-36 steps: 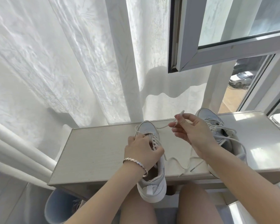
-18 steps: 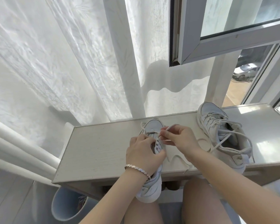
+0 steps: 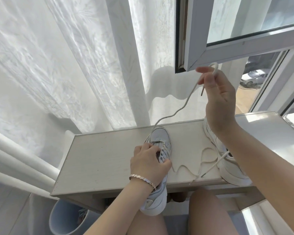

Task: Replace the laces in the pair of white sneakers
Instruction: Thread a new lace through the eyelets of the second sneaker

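One sneaker (image 3: 161,138) half-laced — your left hand (image 3: 148,165) grips it, right hand (image 3: 219,97) pinches lace (image 3: 176,112) aloft; forearm (image 3: 261,158) part-covers second sneaker (image 3: 231,168).

Two white sneakers are counted on one counter (image 3: 100,158): the middle sneaker (image 3: 159,136) and the right sneaker (image 3: 231,170), which is partly hidden by an arm. Two grips are seen, the left grip (image 3: 148,165) and the right grip (image 3: 217,97). One bracelet (image 3: 143,179) is worn. One bucket (image 3: 61,217) and one car (image 3: 252,78) are counted. One lace (image 3: 176,112) is raised; the full number of laces cannot be told.
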`<state>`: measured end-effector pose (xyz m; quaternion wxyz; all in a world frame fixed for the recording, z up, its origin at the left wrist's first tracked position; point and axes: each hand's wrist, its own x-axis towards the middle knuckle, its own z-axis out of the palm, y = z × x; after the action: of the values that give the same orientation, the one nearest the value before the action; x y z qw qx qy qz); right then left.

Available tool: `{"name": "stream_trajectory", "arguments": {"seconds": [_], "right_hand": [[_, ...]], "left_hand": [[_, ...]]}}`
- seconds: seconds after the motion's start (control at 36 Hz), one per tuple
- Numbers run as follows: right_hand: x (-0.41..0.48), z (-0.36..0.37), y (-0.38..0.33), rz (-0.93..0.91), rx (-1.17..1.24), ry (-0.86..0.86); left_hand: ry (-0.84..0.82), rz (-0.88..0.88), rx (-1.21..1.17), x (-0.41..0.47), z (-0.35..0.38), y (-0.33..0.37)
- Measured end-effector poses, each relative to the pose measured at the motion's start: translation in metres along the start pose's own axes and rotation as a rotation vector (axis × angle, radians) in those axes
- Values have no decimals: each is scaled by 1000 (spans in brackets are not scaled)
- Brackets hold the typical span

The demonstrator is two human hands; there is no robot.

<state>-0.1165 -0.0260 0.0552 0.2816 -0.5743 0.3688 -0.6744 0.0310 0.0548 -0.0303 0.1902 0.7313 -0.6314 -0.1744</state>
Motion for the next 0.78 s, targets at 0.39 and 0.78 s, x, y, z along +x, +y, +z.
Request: {"name": "stream_trajectory", "arguments": {"seconds": [0.39,0.78], "right_hand": [[-63,-13,31,663,-5,-265],[-72,13,67,781,22,-424]], "left_hand": [[-7,19,-21,1,2,-1],[41,33,-112,2,5,-2]]}}
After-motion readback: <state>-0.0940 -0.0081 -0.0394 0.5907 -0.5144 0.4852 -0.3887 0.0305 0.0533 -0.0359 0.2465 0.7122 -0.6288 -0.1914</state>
